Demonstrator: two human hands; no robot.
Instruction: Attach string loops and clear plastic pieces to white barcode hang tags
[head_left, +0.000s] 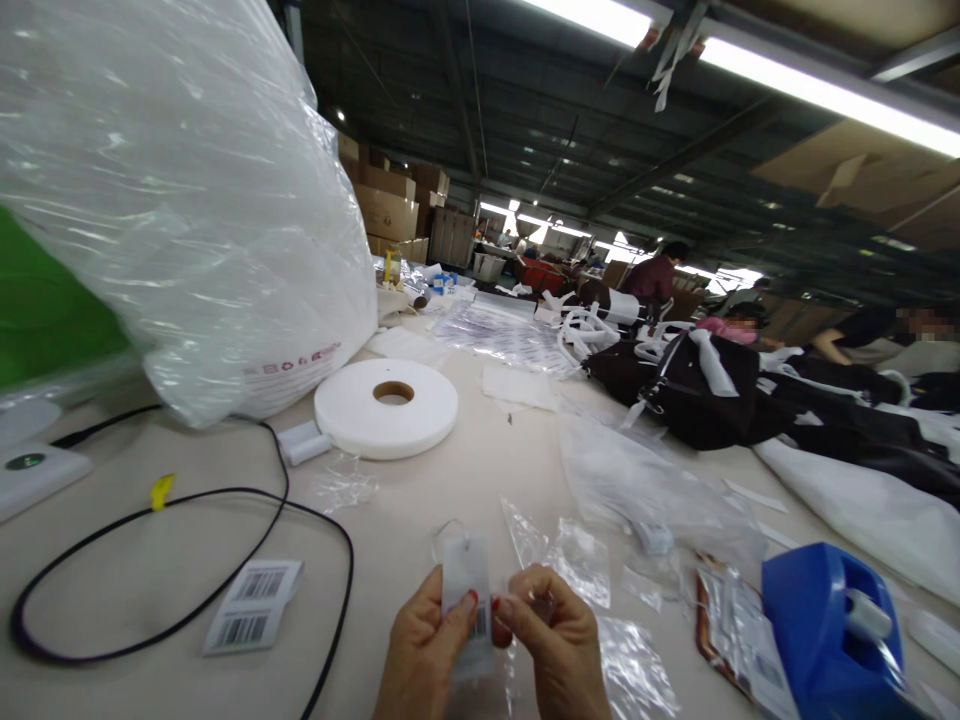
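At the bottom centre, my left hand (422,655) pinches a small white hang tag (465,585) with a barcode on it, held upright in front of me. My right hand (555,650) is closed beside it, fingertips touching the tag's right edge and a small clear plastic sleeve (581,562). Both hands hover just above the beige table (420,500). A thin loop of string shows at the tag's top.
Barcode labels (253,604) and a looping black cable (225,560) lie at the left. A white tape roll (385,406) and a big clear plastic bag (187,200) sit behind. A blue tape dispenser (825,630) stands at the right, near small clear bags (637,480). Black garments (750,400) and other people are at the far right.
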